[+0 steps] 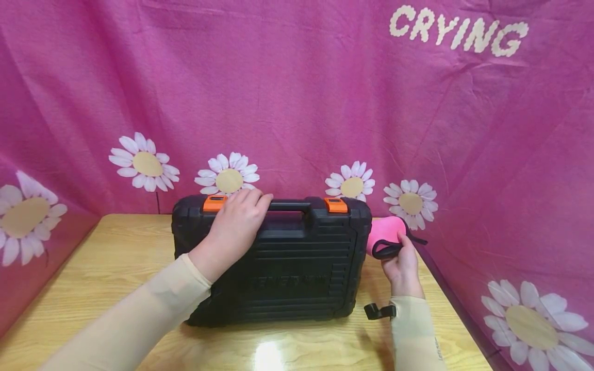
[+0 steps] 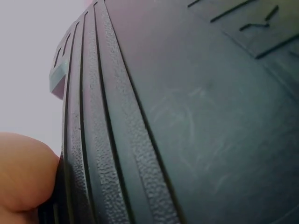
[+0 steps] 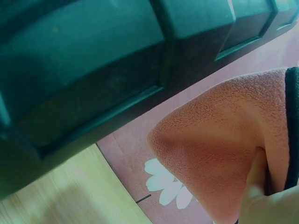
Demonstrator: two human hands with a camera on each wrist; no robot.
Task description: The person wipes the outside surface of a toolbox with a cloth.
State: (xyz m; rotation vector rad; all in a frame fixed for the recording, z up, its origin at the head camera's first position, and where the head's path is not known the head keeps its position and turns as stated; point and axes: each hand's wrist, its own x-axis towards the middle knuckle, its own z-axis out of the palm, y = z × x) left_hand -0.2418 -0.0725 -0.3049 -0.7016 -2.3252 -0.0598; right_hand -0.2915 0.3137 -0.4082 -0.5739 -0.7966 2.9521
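A black hard plastic tool case (image 1: 292,273) stands upright on the table, its carry handle (image 1: 287,206) and two orange latches on top. My left hand (image 1: 238,221) grips the top edge at the handle's left end; its fingertips are hidden behind. In the left wrist view the ribbed case face (image 2: 187,130) fills most of the picture, with part of a finger (image 2: 25,172) against its edge. Beside the case's right side, my right hand (image 1: 403,265) holds a pink cloth (image 1: 385,232) with black edging. The right wrist view shows this fuzzy cloth (image 3: 210,135) draped over the fingers, close to the case side (image 3: 93,70).
The wooden table (image 1: 120,257) runs under the case and out to both sides. A magenta curtain (image 1: 278,103) with daisies hangs behind and along both sides. A black strap end (image 1: 380,311) sticks out from the right sleeve (image 1: 415,330).
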